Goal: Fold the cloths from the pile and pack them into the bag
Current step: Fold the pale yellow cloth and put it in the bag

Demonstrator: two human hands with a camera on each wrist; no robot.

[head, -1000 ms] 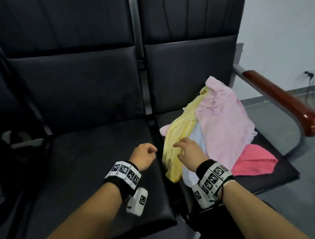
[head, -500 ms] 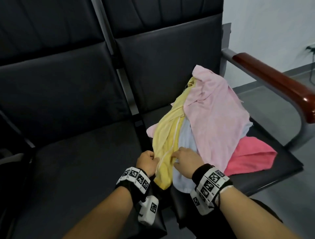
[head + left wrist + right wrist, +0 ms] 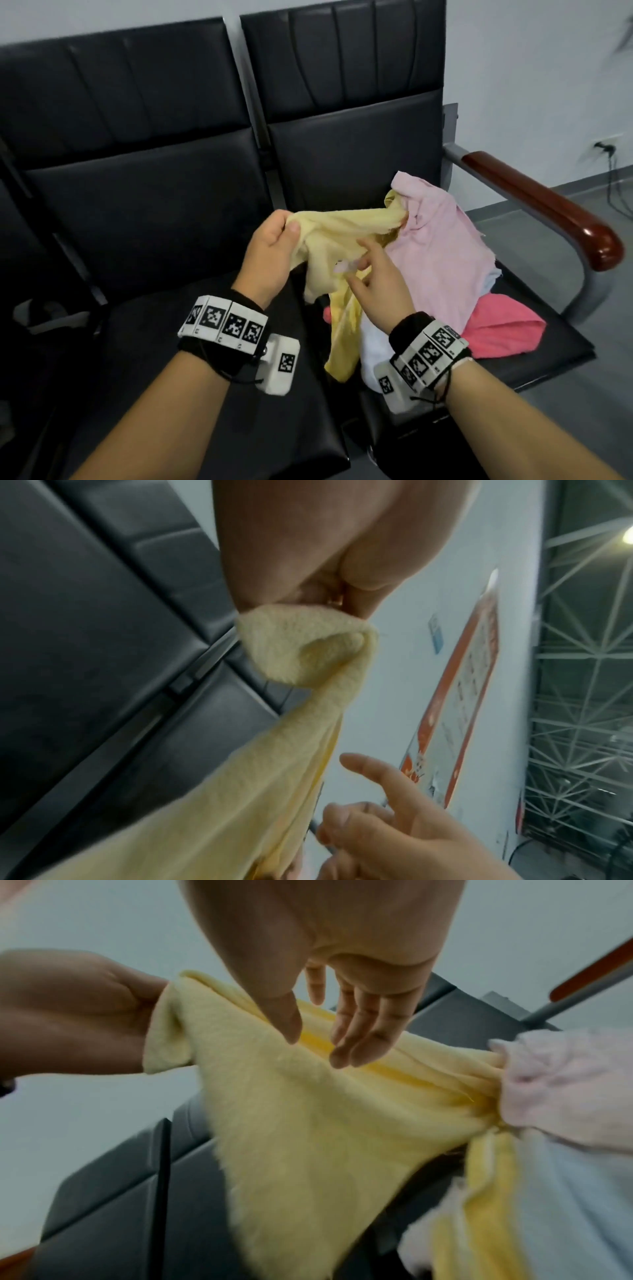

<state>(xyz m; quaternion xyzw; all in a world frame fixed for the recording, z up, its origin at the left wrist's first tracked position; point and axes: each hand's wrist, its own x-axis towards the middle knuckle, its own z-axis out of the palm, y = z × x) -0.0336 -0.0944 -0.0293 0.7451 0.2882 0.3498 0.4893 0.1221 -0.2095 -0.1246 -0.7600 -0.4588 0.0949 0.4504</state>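
Note:
A pile of cloths lies on the right black seat [image 3: 548, 356]: a pale pink cloth [image 3: 442, 260] on top, a deep pink cloth [image 3: 503, 329] at the right, and a white cloth [image 3: 373, 356] at the front. My left hand [image 3: 289, 222] grips a corner of the yellow cloth [image 3: 339, 240] and holds it up, left of the pile. The cloth's far end is still caught under the pale pink cloth [image 3: 565, 1085]. My right hand [image 3: 359, 260] hovers by the yellow cloth [image 3: 308, 1123] with straight, spread fingers [image 3: 359, 1031], holding nothing. The left wrist view shows the gripped corner [image 3: 308, 647].
The left black seat [image 3: 191, 342] beside the pile is bare. A metal armrest with a brown wooden top [image 3: 548, 209] borders the right seat. A dark object with a white edge [image 3: 51, 315] sits at the far left. Grey floor lies to the right.
My left hand has taken the yellow cloth's corner and lifted it up and to the left, out of the pile. My right hand rose off the pile with its fingers spread.

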